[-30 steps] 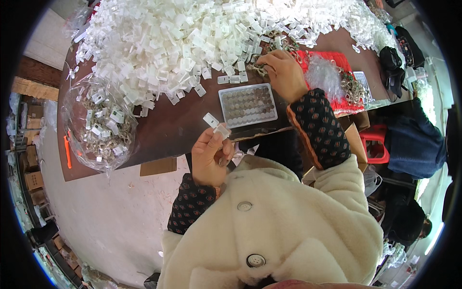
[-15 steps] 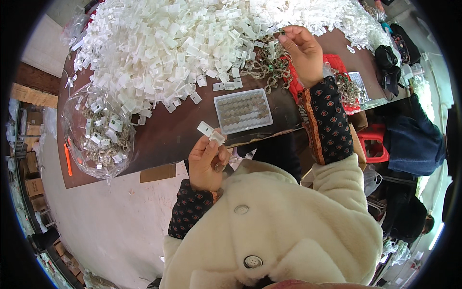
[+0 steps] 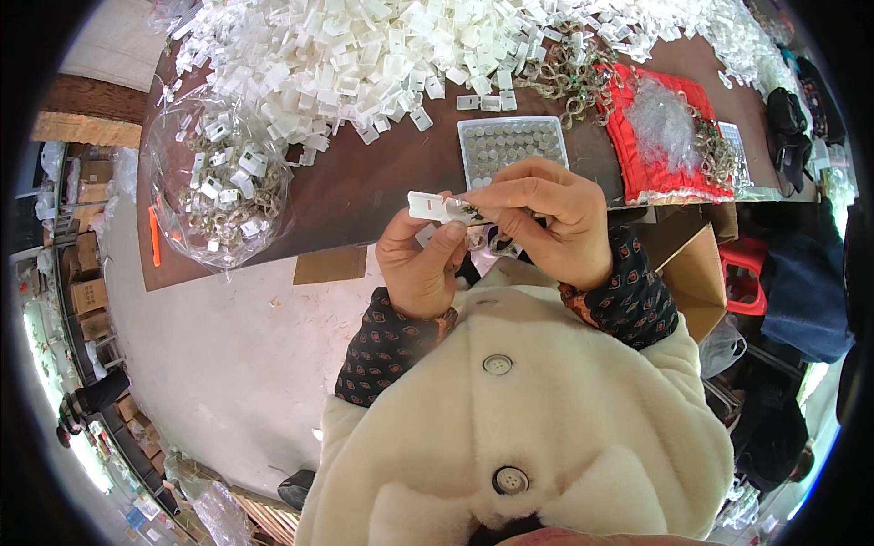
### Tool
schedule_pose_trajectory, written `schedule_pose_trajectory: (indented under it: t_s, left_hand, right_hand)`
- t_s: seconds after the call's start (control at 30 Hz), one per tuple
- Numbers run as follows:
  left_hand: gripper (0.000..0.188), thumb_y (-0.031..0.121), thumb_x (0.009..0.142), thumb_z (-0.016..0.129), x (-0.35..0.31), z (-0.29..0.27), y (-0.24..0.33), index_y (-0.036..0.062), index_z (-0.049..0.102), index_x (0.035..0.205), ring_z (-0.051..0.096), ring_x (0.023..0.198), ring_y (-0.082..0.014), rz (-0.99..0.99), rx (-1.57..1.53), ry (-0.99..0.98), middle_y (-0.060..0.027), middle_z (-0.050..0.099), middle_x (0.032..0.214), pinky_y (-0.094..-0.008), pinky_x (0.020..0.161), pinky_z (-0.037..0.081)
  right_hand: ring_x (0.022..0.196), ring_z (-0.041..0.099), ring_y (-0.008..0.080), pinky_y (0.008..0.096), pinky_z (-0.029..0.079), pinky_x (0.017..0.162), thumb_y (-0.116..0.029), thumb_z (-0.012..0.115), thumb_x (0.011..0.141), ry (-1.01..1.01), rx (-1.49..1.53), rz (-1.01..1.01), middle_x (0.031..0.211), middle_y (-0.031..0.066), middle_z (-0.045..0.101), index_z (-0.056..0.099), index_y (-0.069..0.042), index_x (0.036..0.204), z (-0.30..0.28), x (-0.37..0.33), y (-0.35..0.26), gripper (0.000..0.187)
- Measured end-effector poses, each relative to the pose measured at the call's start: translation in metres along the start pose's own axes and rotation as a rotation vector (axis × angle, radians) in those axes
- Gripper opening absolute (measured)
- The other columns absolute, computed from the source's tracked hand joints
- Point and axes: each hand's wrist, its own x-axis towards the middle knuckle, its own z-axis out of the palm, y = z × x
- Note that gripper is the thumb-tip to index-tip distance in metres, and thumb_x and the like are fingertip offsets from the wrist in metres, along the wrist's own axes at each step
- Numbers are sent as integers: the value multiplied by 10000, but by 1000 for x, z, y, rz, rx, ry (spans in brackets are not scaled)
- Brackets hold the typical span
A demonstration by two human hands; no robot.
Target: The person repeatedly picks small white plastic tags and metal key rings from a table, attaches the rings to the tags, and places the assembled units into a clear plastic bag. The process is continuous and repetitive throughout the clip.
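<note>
My left hand [image 3: 421, 264] grips a small white plastic case [image 3: 428, 206] with its lid swung open, in front of my chest near the table's edge. Fingers of my right hand [image 3: 557, 218] pinch a braided cord bracelet [image 3: 501, 244] with a dark green piece at the case. Part of the bracelet hangs as a loop below the right fingers. Just beyond my hands lies a shallow white tray [image 3: 462, 150] holding rows of small round discs. Behind it to the right sits a tangled pile of similar bracelets [image 3: 569, 77].
A great heap of white cases [image 3: 364, 64] covers the back of the table [image 3: 319, 214]. At left are a clear bag [image 3: 173, 223] of cases and bracelets and an orange tool [image 3: 155, 238]. Right: a red cloth [image 3: 628, 173], a cardboard box [image 3: 692, 273], a red stool [image 3: 742, 300].
My right hand has come back from the bracelet pile to the left hand, bringing a bracelet to the open case. My left hand has shifted slightly right and up; the head view has moved too.
</note>
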Motion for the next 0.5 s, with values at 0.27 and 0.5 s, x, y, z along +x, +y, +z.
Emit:
schedule_pose_trajectory:
  t_s: [0.27, 0.5]
  left_hand:
    - [298, 3, 834, 750, -3, 0, 1, -16, 660, 1117, 544, 614, -112, 93, 88, 26, -69, 673, 889, -236, 524, 429]
    - [286, -21, 827, 743, -3, -8, -3, -23, 651, 1098, 552, 631, -108, 204, 159, -28, -133, 696, 964, -215, 512, 431]
  right_hand:
    - [751, 614, 143, 251, 478, 621, 75, 696, 831, 20, 32, 39, 874, 66, 663, 752, -87, 1059, 13, -6, -3, 285]
    - [735, 603, 146, 253, 481, 621, 80, 712, 816, -34, 79, 98, 850, 65, 650, 751, -108, 1103, 10, -10, -3, 346]
